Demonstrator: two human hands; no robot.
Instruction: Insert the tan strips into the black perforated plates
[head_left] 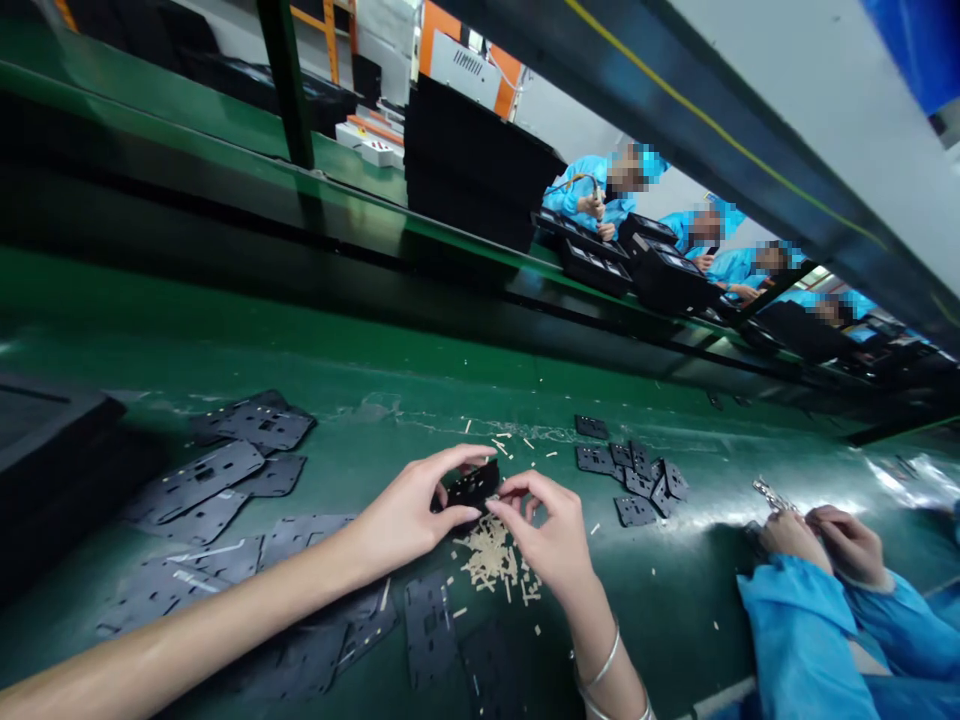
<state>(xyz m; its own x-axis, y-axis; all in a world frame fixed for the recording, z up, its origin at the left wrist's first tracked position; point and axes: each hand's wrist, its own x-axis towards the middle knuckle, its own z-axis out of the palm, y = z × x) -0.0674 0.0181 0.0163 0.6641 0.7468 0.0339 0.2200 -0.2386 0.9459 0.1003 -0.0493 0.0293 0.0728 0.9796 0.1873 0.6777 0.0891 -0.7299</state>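
Note:
A small black plate with holes [477, 484] is held tilted above the green table by my left hand [420, 497], thumb on its near edge and fingers on its far edge. My right hand [546, 520] pinches at the plate's right corner with thumb and index finger; whatever is between those fingertips is too small to make out. Right beneath both hands lies a heap of tiny cream-coloured strips [491, 556], with some scattered around. Close to the heap, a similar dark plate [430, 630] lies flat on the table.
Dark plates [202, 485] lie in overlapping piles at the left, beside black trays [52, 450]. Smaller black plates [637, 480] are grouped to the right. A co-worker's hands [825, 540] work at the far right. A dark ledge [337, 290] runs behind, with people in blue beyond.

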